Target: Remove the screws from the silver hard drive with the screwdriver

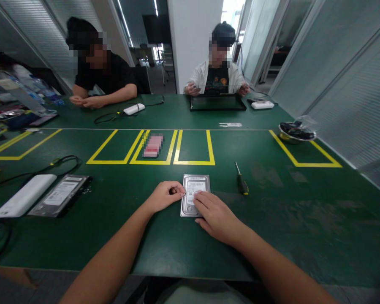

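You are keeping both hands at the hard drive (204, 184), which is lying flat, label up, on the near middle of the green bench (164, 249). Your right hand (217, 215) is resting its fingers across the label, thumb spread away towards the near edge, probably steadying the drive against sliding. Your left hand (160, 197) is bringing thumb and forefinger close together at the left edge; you cannot tell whether that grip is pinching the rim or something small. The screwdriver (241, 184) is lying loose to the right, its shaft pointing to the far side and its handle towards you, seemingly placed for an easy right-hand reach. To the left, a second drive (58, 195) is lying beside a white case (27, 196), both apart from your hands. Yellow tape (194, 163) is outlining areas farther off, perhaps for sorting items. Both drives are showing pale printed labels, but the lettering is too small to read, so no brand is making itself clear.
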Demonstrator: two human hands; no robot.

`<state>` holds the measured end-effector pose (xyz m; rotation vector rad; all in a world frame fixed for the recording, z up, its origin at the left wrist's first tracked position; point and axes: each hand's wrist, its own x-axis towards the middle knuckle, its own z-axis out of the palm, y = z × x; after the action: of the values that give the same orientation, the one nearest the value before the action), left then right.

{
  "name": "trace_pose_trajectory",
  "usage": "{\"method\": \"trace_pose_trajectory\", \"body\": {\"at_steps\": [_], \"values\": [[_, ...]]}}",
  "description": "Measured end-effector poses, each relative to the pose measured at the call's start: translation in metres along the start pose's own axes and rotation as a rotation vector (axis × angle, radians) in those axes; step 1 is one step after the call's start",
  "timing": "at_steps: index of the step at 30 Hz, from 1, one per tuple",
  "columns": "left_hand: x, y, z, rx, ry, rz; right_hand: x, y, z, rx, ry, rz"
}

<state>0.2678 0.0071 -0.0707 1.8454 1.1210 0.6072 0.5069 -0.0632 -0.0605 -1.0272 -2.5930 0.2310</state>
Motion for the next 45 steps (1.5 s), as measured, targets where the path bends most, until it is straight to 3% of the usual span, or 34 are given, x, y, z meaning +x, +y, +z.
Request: {"method": "trace_pose_trajectory", "body": {"at_steps": [10, 15, 20, 30, 37, 45], "values": [[0.000, 0.002, -0.001, -0.011, -0.006, 0.000, -0.001, 0.001, -0.002, 0.037, 0.027, -0.011], [-0.001, -0.001, -0.001, -0.013, -0.021, 0.014, -0.004, 0.010, -0.008, 0.075, 0.129, 0.017], [-0.001, -0.002, -0.001, 0.009, -0.035, 0.021, -0.004, 0.024, -0.018, -0.030, 0.226, 0.170], [-0.001, -0.003, -0.002, 0.009, -0.040, 0.029, -0.008, 0.045, -0.026, -0.311, 0.270, 0.534], [-0.002, -0.005, -0.004, -0.018, -0.053, 0.033, -0.015, 0.058, -0.031, -0.483, 0.129, 0.750], [-0.002, -0.005, -0.006, -0.033, -0.066, 0.023, -0.020, 0.074, -0.040, -0.408, -0.007, 0.923]]}}
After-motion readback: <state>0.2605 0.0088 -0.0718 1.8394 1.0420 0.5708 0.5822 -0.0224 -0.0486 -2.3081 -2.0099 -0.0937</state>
